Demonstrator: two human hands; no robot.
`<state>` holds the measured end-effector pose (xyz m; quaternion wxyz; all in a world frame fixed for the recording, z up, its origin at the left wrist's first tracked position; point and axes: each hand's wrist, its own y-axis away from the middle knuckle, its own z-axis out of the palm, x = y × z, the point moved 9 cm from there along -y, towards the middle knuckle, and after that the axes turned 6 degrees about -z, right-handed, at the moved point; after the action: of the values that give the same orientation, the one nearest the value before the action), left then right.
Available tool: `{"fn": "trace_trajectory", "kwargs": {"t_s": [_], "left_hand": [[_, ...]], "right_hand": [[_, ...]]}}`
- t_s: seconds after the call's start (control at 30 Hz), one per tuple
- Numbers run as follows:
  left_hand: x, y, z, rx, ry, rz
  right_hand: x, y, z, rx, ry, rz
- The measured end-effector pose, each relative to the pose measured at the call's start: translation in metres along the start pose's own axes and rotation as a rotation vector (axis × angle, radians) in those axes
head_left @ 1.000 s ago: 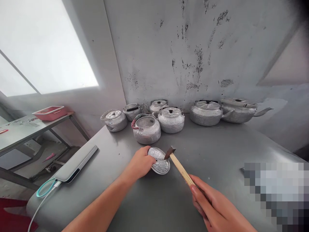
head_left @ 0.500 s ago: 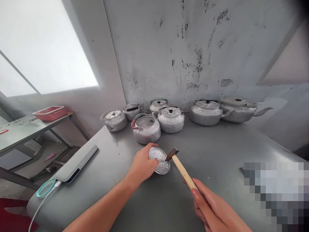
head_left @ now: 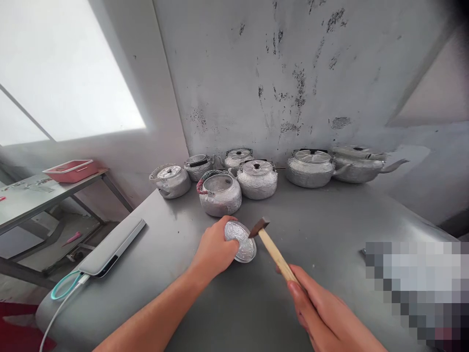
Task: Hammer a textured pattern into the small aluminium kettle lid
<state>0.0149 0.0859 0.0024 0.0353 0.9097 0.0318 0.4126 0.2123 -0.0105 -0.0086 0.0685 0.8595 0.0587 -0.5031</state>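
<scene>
My left hand (head_left: 217, 248) grips a round, dimpled silver kettle lid (head_left: 242, 245) by its left edge, tilted above the grey tabletop. In my right hand (head_left: 308, 298) is a hammer (head_left: 273, 252) with a pale wooden handle and a small dark head. The hammer head is at the lid's upper right edge; whether it touches the metal I cannot tell. Just behind the lid stands a lidless kettle (head_left: 221, 199) with a red and green wrapped handle.
Several lidded silver kettles (head_left: 257, 185) line the back of the table (head_left: 234, 308) by the stained wall. A power bank (head_left: 113, 247) with a white cable lies at the left. Beyond it, a pink basket (head_left: 71, 171) sits on a side table. A pixelated patch covers the lower right.
The hammer head has risen slightly relative to the lid. My left hand still holds the lid, and the whole view has shifted a little.
</scene>
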Motion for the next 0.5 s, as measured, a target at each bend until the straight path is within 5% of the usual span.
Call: {"fn": "trace_trajectory", "kwargs": {"t_s": [0.5], "left_hand": [[0.0017,0.0007,-0.0008,0.018,-0.031,0.017]], "right_hand": [[-0.0036,0.0025,-0.0049,0.088,-0.011,0.024]]}}
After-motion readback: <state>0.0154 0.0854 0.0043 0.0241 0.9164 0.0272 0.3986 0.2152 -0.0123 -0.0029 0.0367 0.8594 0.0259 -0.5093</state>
